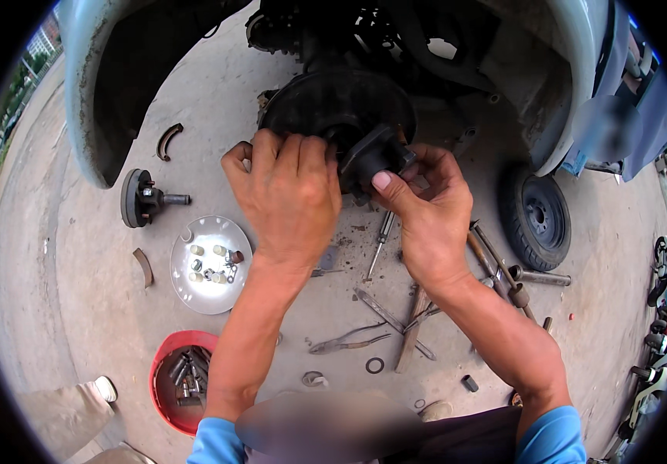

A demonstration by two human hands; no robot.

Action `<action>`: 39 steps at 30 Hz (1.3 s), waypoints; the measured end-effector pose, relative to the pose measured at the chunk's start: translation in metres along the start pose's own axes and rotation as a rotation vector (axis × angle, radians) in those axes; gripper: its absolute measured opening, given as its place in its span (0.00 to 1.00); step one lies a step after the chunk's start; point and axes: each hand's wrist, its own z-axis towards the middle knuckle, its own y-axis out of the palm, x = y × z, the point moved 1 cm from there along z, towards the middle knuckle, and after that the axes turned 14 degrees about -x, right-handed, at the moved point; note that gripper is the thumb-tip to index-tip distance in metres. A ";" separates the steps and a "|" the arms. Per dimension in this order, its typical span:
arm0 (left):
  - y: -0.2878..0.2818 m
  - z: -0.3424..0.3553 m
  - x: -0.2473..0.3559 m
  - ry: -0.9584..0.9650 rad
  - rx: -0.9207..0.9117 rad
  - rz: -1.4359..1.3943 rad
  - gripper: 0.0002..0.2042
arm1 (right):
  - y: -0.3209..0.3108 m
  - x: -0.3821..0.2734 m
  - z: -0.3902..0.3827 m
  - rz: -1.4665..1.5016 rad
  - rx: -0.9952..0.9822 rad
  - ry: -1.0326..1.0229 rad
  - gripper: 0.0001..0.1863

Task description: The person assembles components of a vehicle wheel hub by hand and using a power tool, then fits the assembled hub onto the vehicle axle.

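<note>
A dark round brake backing plate sits under the wheel arch in front of me. Before it, my right hand pinches a dark, flanged metal part with a round collar, the thumb pressing on the near face. Close by on its left, my left hand has its fingers curled toward the middle of the plate. Whatever those fingers hold is hidden behind the knuckles. How the flanged part meets the axle behind it I cannot tell.
A wheel lies at the right near a socket wrench. Pliers, a screwdriver and a wooden stick are on the ground. At left are a hub with shaft, a hubcap holding nuts, and a red bowl of sockets.
</note>
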 end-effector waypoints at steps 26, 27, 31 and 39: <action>0.031 -0.007 -0.009 -0.111 0.151 -0.147 0.08 | -0.004 -0.008 -0.001 -0.100 -0.097 0.002 0.14; 0.033 -0.006 -0.011 -0.113 0.165 -0.147 0.09 | -0.004 -0.001 -0.002 -0.058 -0.073 0.004 0.14; 0.041 -0.007 -0.016 -0.093 0.213 -0.192 0.10 | -0.004 0.002 -0.003 -0.036 -0.019 0.061 0.15; 0.036 -0.011 -0.015 -0.033 0.248 -0.314 0.11 | 0.002 -0.003 -0.006 0.012 -0.042 0.032 0.13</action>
